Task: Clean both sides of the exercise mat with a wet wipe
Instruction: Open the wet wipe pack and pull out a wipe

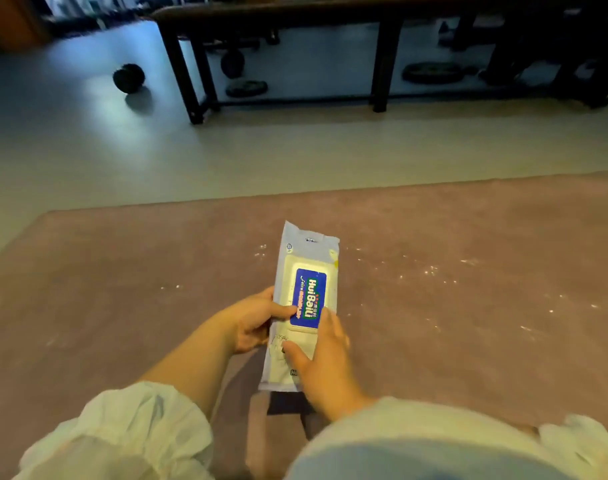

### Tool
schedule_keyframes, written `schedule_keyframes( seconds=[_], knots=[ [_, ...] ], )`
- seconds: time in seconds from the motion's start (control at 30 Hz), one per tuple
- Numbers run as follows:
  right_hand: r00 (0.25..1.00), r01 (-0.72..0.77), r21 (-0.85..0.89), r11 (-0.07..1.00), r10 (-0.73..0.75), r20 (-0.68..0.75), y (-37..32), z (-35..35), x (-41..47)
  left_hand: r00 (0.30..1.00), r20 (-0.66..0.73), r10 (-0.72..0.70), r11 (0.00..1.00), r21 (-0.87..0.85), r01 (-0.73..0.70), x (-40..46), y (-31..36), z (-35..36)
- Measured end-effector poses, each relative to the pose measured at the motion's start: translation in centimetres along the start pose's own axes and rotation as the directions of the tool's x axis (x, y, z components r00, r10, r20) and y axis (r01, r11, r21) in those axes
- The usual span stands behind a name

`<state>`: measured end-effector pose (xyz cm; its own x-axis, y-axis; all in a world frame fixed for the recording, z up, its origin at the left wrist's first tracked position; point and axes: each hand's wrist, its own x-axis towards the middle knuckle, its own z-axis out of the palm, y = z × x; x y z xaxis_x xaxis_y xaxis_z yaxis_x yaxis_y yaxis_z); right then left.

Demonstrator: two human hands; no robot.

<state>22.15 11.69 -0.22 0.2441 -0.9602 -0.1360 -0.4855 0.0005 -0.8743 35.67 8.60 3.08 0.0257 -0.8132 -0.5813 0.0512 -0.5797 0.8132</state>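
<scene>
A pinkish-mauve exercise mat [451,271] lies flat on the floor and fills the lower half of the view, with white specks scattered over its right part. Above it I hold a long pack of wet wipes [307,268] with a blue label and a closed white lid. My left hand [252,320] grips the pack's left edge, thumb on the lid. My right hand [321,362] holds the near end, thumb on the pack below the lid and fingers along the right edge. No loose wipe shows.
Pale grey floor [157,150] stretches beyond the mat's far edge. A dark bench or table frame [382,64] stands at the back, with weight plates [432,72] under it. A black dumbbell [128,77] lies on the floor at far left.
</scene>
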Motion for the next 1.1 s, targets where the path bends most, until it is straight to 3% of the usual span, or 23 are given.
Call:
schedule_keyframes(
  seconds=[0.27, 0.37, 0.47, 0.57, 0.73, 0.87, 1.1],
  knots=[
    [0.955, 0.288, 0.107, 0.952, -0.294, 0.038, -10.1, -7.2, -5.1, 0.960, -0.074, 0.270, 0.961, -0.040, -0.273, -13.6, 3.9, 0.5],
    [0.961, 0.237, 0.095, 0.967, -0.248, 0.123, -13.9, -10.6, -6.3, 0.939, -0.107, 0.328, 0.926, -0.160, -0.342, -17.6, 5.0, 2.5],
    [0.956, 0.187, -0.026, 0.982, -0.176, 0.235, -17.2, -13.4, -7.5, 0.936, -0.111, 0.335, 0.888, -0.295, -0.353, -21.0, 6.4, 4.3],
    [0.958, 0.208, -0.171, 0.963, -0.166, 0.232, -20.1, -15.3, -9.2, 0.929, -0.057, 0.365, 0.858, -0.367, -0.360, -23.3, 8.0, 5.1],
    [0.977, 0.213, -0.358, 0.909, -0.197, 0.079, -22.2, -15.3, -11.3, 0.913, 0.035, 0.407, 0.830, -0.431, -0.354, -23.3, 9.4, 5.2],
    [0.982, 0.172, -0.380, 0.909, -0.190, -0.010, -21.5, -12.8, -10.6, 0.925, 0.055, 0.377, 0.846, -0.426, -0.320, -20.8, 8.4, 4.2],
    [0.993, 0.108, -0.265, 0.958, -0.095, 0.064, -17.1, -5.9, -3.9, 0.956, -0.136, 0.260, 0.841, -0.455, -0.294, -14.1, 4.4, -0.2]
  ],
)
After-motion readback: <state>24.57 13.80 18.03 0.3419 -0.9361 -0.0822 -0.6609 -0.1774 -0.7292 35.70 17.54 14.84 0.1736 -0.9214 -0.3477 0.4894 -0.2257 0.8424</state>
